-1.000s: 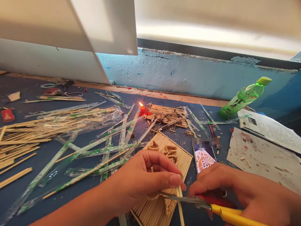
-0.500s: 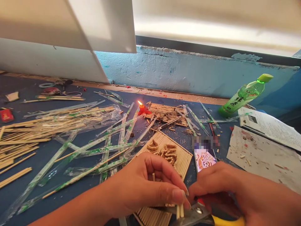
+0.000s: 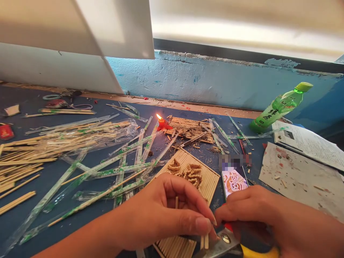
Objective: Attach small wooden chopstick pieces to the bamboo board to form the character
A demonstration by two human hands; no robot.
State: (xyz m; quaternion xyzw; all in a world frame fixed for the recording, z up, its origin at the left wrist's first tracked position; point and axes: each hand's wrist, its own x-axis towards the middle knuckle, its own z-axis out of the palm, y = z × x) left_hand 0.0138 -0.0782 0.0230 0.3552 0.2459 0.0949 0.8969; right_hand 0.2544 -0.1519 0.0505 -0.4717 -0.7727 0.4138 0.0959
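Observation:
My left hand (image 3: 172, 215) is closed, thumb against fingers, around thin wooden sticks (image 3: 204, 242) whose cut ends point down below the thumb. My right hand (image 3: 249, 215) grips scissors (image 3: 225, 238) with a yellow and red handle. The scissors' metal blades lie right beside the stick ends, partly hidden by my left fingers. Under my hands is a panel of sticks laid side by side (image 3: 209, 175), with small coiled rows of stick pieces (image 3: 192, 172) on it. Another slatted piece (image 3: 176, 247) shows below my left hand.
A lit red candle (image 3: 163, 123) burns beside a charred stick mat (image 3: 192, 129). Loose sticks (image 3: 24, 157) and plastic wrappers (image 3: 118, 170) cover the left side. On the right are a phone (image 3: 234, 181), a green tea bottle (image 3: 279, 107), an open book (image 3: 309, 143) and stained paper (image 3: 301, 179).
The scissors have turned slightly, and the blade that showed behind the sticks is now mostly out of sight. Both hands stay almost where they were, and the left still holds the sticks.

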